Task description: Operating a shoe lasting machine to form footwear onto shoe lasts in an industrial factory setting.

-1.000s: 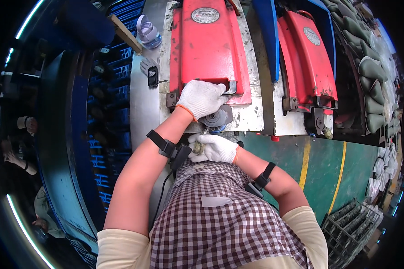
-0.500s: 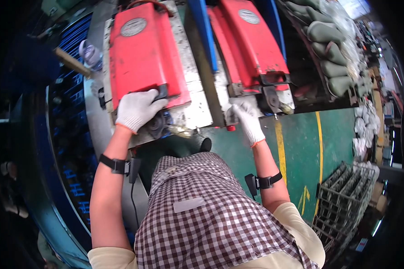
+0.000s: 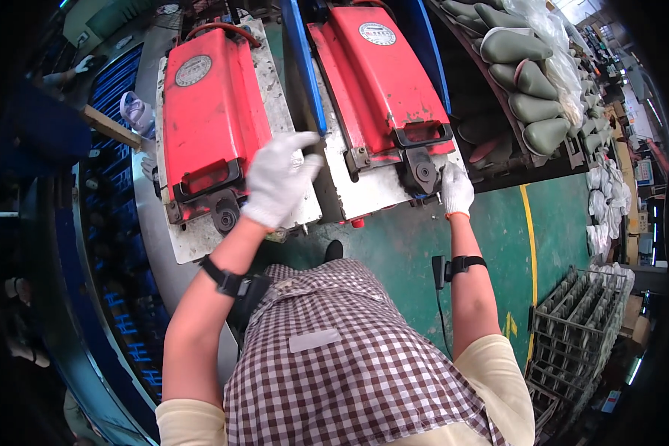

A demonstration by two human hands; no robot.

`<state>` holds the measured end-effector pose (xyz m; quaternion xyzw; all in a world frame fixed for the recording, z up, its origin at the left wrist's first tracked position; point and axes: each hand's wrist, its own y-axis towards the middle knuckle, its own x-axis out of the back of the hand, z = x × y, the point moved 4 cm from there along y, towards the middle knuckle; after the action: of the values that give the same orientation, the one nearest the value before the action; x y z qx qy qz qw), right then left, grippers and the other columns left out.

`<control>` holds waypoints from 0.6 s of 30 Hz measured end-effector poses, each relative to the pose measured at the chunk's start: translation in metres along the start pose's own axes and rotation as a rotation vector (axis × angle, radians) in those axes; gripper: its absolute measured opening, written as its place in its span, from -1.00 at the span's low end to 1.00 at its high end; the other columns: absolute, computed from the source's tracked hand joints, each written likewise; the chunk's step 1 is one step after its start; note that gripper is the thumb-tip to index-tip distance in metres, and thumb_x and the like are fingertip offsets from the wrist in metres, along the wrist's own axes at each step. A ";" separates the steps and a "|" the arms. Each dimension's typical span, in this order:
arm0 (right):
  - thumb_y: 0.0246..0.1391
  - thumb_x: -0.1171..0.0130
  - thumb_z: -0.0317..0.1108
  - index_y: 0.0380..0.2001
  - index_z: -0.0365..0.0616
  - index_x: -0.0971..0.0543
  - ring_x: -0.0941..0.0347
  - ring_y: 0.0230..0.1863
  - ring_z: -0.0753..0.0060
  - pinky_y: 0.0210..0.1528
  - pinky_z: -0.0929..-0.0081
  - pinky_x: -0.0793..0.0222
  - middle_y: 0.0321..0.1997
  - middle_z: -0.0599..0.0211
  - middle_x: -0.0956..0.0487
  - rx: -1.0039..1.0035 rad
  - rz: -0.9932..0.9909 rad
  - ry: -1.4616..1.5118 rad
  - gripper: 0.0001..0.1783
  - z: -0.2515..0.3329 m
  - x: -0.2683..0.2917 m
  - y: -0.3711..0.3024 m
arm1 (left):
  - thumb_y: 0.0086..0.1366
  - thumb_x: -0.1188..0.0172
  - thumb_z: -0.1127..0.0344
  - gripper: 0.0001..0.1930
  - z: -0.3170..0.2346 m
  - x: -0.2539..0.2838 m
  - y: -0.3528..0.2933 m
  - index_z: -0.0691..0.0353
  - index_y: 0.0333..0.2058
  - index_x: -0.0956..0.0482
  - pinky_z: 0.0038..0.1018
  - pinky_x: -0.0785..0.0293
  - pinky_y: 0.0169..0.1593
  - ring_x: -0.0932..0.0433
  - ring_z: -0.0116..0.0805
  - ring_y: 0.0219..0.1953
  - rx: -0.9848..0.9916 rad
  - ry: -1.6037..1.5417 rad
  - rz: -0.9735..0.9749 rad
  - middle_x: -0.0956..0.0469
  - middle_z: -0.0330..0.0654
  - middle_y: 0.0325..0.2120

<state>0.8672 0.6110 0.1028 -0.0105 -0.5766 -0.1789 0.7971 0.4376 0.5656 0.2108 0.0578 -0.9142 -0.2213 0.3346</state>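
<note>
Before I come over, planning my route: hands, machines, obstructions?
Left hand open, near left red machine. Right hand at front of right red machine, grip unclear. Blue panel between them.

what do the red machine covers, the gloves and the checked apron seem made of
Red machine covers: probably painted metal, glossy, with shine and dark worn patches; hard plastic isn't ruled out. Gloves: matte knitted fabric, perhaps cotton, judging by the soft surface and snug cuffs. Checked apron: matte cloth, by its soft folds; fibre unclear.
</note>
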 end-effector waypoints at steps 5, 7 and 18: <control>0.37 -0.01 0.13 -0.02 0.05 -0.72 -0.61 0.01 -0.21 0.06 0.00 -0.52 0.00 -0.02 -0.69 -0.113 0.072 -0.080 -0.51 -0.002 -0.004 0.003 | 0.10 -0.41 0.21 -0.48 -0.061 -0.083 0.044 0.13 0.07 -0.59 -0.17 -0.52 0.13 -0.61 -0.05 0.08 -0.294 0.176 0.332 -0.62 -0.09 -0.01; 0.36 -0.04 0.13 -0.21 0.04 -0.70 -0.66 -0.19 -0.20 -0.16 -0.06 -0.57 -0.25 -0.05 -0.70 -0.057 -0.072 -0.051 -0.55 0.001 -0.001 0.002 | 0.09 -0.39 0.24 -0.45 -0.077 -0.109 0.055 0.14 0.10 -0.56 -0.17 -0.48 0.18 -0.58 -0.06 0.13 -0.420 0.218 0.255 -0.62 -0.10 -0.04; 0.31 -0.14 -0.05 -0.30 0.02 -0.68 -0.64 -0.28 -0.12 -0.22 -0.02 -0.53 -0.36 0.05 -0.68 0.120 -0.302 0.026 -0.71 -0.010 -0.013 -0.003 | 0.22 -0.24 0.32 -0.48 -0.066 -0.193 0.073 -0.02 0.20 -0.56 0.25 -0.08 0.44 -0.38 0.01 0.35 -0.453 0.378 0.357 -0.63 -0.15 -0.14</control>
<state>0.8723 0.6095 0.0871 0.1264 -0.5708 -0.2619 0.7678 0.6310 0.6558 0.1749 -0.1390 -0.7592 -0.3420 0.5360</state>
